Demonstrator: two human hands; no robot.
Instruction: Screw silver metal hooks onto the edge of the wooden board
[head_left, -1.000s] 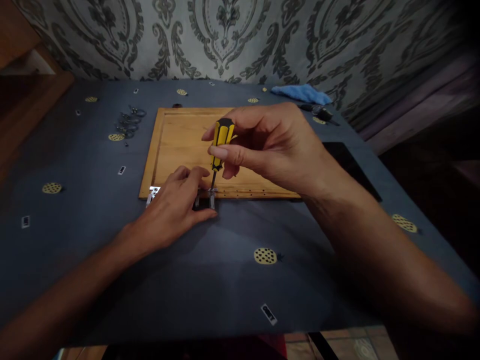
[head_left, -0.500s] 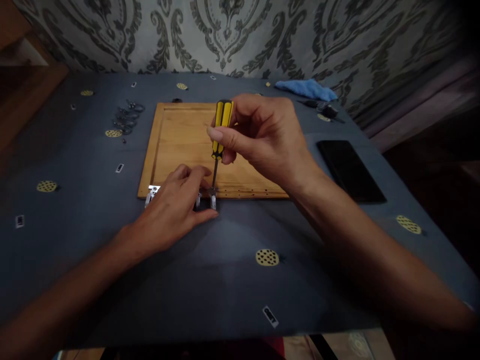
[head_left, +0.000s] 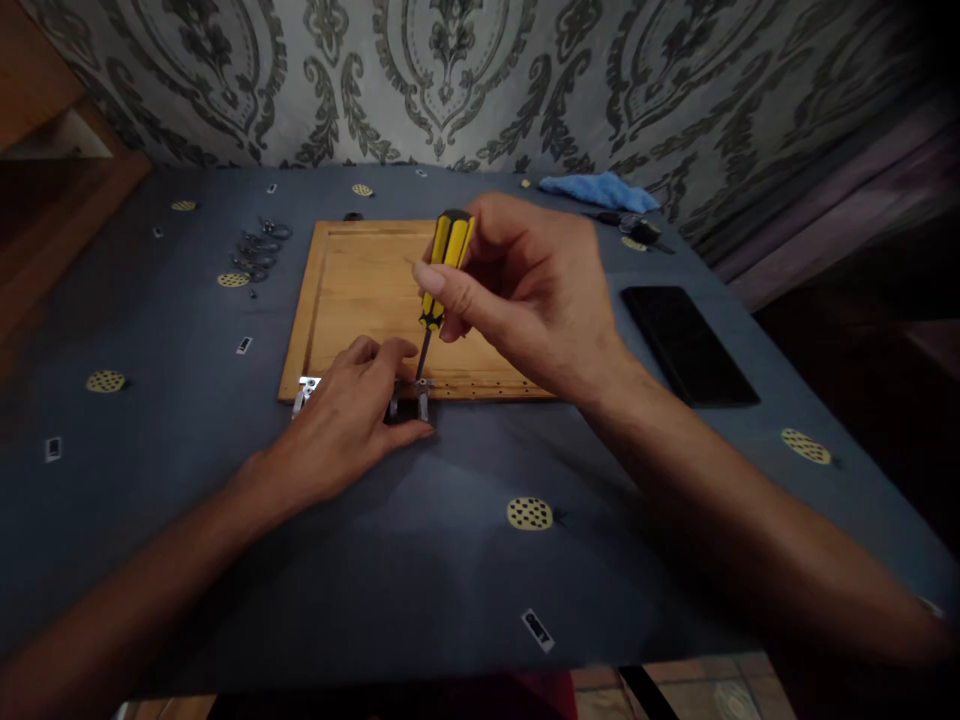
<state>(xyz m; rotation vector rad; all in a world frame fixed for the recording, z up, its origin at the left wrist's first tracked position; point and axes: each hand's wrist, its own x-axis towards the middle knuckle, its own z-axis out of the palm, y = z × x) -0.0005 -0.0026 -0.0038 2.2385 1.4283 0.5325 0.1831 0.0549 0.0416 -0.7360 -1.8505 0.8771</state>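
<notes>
My right hand holds a yellow-and-black screwdriver, its fingers closed round the handle. The shaft slants down to the front edge of a wooden board, with the tip beside a small metal bracket. My left hand grips around this bracket, thumb in front and index finger on the board side. A shiny metal piece sticks out left of the left hand at the board's front-left corner. Small dark holes run along the board's edge. The left fingers partly hide the metal parts between.
A black phone lies right of the board. Behind it are a blue cloth and a dark object. Several small metal rings or hooks lie left of the board on the grey patterned tablecloth. The wallpapered wall stands behind.
The screwdriver leans more to the right at its top, and its tip has shifted slightly left, off the bracket's screw spot. The left hand keeps its hold; the camera view has shifted slightly.
</notes>
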